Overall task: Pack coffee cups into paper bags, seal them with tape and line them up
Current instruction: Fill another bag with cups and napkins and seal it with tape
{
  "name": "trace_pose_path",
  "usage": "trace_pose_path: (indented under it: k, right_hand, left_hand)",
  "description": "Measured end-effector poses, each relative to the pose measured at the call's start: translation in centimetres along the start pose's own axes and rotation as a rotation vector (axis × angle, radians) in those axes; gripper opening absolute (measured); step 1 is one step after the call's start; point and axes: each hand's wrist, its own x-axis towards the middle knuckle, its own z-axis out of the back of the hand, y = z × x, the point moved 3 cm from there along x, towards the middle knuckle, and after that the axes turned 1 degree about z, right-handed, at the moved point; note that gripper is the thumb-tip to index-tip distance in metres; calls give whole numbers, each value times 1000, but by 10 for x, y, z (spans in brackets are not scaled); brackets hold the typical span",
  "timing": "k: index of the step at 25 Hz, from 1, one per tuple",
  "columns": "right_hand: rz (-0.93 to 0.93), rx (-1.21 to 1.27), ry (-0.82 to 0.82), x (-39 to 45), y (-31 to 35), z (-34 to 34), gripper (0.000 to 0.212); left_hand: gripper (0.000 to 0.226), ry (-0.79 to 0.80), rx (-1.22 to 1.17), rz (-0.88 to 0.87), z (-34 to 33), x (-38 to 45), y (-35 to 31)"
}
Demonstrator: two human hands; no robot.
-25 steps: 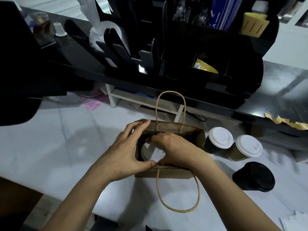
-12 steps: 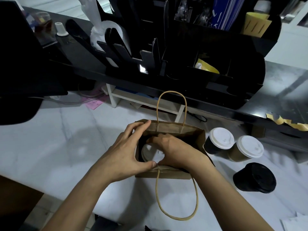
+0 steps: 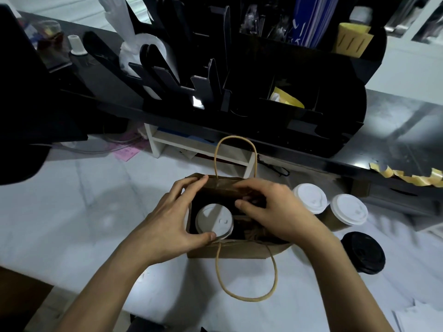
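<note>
Brown paper bag with twisted handles [image 3: 230, 251] standing open on white marble-patterned counter [image 3: 84, 212], holding white-lidded coffee cup [image 3: 214, 222] at bag's left end. Right end of bag's inside dark, hidden under right hand [image 3: 279, 212]; contents there impossible to make out. Left hand [image 3: 167, 224] spread across bag's left end, fingertips on far rim, thumb on near rim. Right hand blurred, fingers bent over bag's mouth; grip on anything impossible to tell. Just right of bag: two white-lidded cups [image 3: 328, 204], black-lidded cup [image 3: 363, 251].
</note>
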Motion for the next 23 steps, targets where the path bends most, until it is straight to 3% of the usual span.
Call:
trace_pose_path:
  k: [11,13,17,20,23]
  right_hand:
    - [-150,497,-384,-43,-62,49,17]
    - [-232,419,-429,-43,-82,49,16]
    - [-402,23,-425,-35,-121,47,17]
    - [-504,-262,-268,-24,-141,45,44]
    - [-553,-380,-188,-17,-147,46,69]
  left_hand:
    - [106,9,21,4,0,1,0]
    - [107,8,19,3,0,1,0]
    - [107,9,14,-2,-1,2,0]
    - [107,1,11,-7,-1,2,0]
    - [106,2,13,-5,-2,2,1]
